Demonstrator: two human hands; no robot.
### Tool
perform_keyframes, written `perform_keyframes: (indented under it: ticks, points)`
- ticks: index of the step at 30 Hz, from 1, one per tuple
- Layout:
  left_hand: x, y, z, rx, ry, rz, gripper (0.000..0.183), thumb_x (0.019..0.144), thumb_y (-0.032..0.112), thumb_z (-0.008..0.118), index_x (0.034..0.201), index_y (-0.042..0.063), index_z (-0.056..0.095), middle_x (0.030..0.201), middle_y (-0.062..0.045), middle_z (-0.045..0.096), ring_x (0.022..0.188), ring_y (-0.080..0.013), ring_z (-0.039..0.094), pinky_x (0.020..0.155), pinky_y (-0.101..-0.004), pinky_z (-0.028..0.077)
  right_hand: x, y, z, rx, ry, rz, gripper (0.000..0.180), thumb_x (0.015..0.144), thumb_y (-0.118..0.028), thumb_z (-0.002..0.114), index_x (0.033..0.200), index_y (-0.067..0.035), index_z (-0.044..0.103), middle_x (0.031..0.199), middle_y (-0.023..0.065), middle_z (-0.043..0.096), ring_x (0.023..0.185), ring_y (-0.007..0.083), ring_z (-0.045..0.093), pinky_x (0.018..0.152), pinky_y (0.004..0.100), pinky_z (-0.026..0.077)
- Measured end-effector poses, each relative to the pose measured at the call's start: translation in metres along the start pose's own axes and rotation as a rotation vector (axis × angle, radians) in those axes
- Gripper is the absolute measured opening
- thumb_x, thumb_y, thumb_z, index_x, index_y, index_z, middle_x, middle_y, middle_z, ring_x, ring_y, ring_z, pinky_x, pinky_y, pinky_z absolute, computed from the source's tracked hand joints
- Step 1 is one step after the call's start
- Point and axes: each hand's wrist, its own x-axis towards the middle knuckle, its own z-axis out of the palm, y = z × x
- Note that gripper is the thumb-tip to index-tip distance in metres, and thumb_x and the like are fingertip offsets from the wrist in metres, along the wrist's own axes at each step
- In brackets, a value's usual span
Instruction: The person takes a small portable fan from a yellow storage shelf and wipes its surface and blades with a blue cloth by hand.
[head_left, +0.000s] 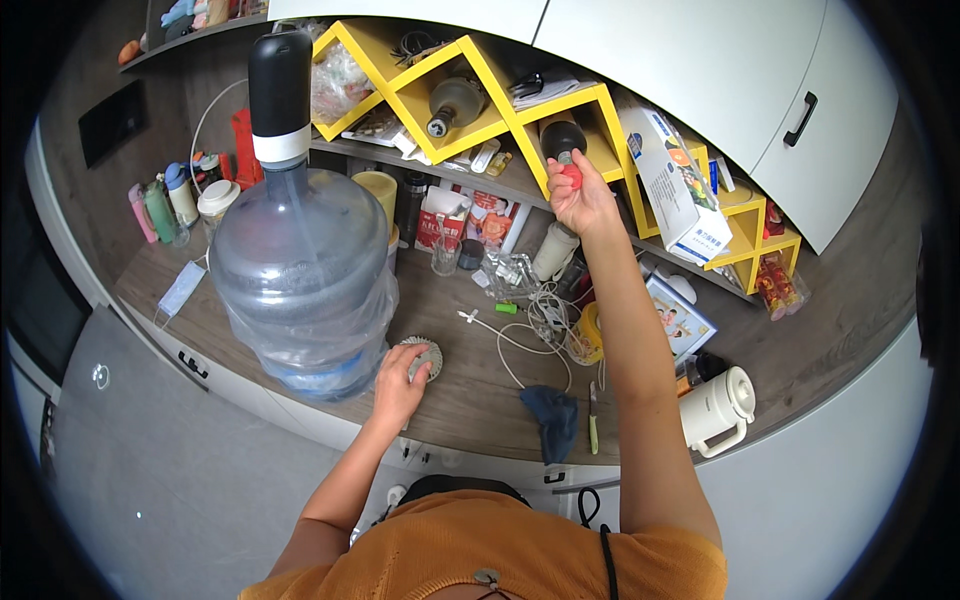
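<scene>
My right hand reaches up to the yellow zigzag shelf, its fingers closed around the red neck end of a dark bottle. That bottle lies in a diamond-shaped compartment with its neck towards me. Down on the wooden counter, my left hand rests over a round ribbed glass dish. Thumb and fingers lie on the dish's near side; whether they grip it is unclear. Just left of this hand stands a large water-dispenser bottle in plastic wrap, topped by a black pump.
A second bottle lies in the neighbouring compartment. White cables, a dark cloth and a green-handled knife lie on the counter. At right are a white jug and a picture frame. A leaning white box juts out.
</scene>
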Motion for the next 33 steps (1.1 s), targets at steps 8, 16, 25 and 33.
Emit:
perform_keyframes:
  ticks: [8, 16, 25, 33]
  points:
    - [-0.005, -0.005, 0.006, -0.007, -0.009, -0.026, 0.024, 0.073, 0.006, 0.064, 0.097, 0.004, 0.06, 0.095, -0.013, 0.058, 0.09, -0.0323, 0.054, 0.078, -0.0374, 0.044, -0.025, 0.023, -0.019, -0.147, -0.107, -0.16, 0.047, 0.093, -0.048, 0.033, 0.103, -0.005, 0.048, 0.08, 0.0034, 0.053, 0.057, 0.0102, 0.047, 0.049, 0.0198, 0.042]
    - [0.019, 0.006, 0.012, 0.01, 0.004, -0.01, 0.024, 0.073, 0.006, 0.063, 0.096, 0.004, 0.06, 0.094, -0.013, 0.058, 0.09, -0.0312, 0.054, 0.077, -0.0364, 0.044, -0.049, 0.051, -0.041, -0.493, 0.037, -0.192, 0.039, 0.093, -0.033, 0.042, 0.118, -0.004, 0.047, 0.081, 0.0027, 0.054, 0.059, 0.0073, 0.048, 0.051, 0.0193, 0.041]
    - [0.063, 0.016, 0.034, 0.03, 0.067, 0.028, 0.023, 0.074, 0.006, 0.063, 0.097, 0.003, 0.06, 0.096, -0.013, 0.058, 0.091, -0.0314, 0.054, 0.078, -0.0363, 0.043, -0.037, 0.084, -0.026, -1.645, -0.083, -0.998, 0.019, 0.082, -0.007, 0.054, 0.1, 0.0, 0.058, 0.099, 0.0153, 0.059, 0.085, 0.0306, 0.059, 0.076, 0.0325, 0.047]
    - [0.098, 0.01, 0.03, 0.038, 0.141, 0.07, 0.023, 0.079, 0.003, 0.059, 0.101, 0.001, 0.059, 0.098, -0.012, 0.058, 0.089, -0.0247, 0.059, 0.076, -0.0299, 0.047, -0.007, 0.097, -0.01, -1.947, -0.02, -1.229, 0.034, 0.078, -0.004, 0.055, 0.111, 0.002, 0.051, 0.112, 0.016, 0.051, 0.104, 0.032, 0.048, 0.088, 0.0378, 0.041]
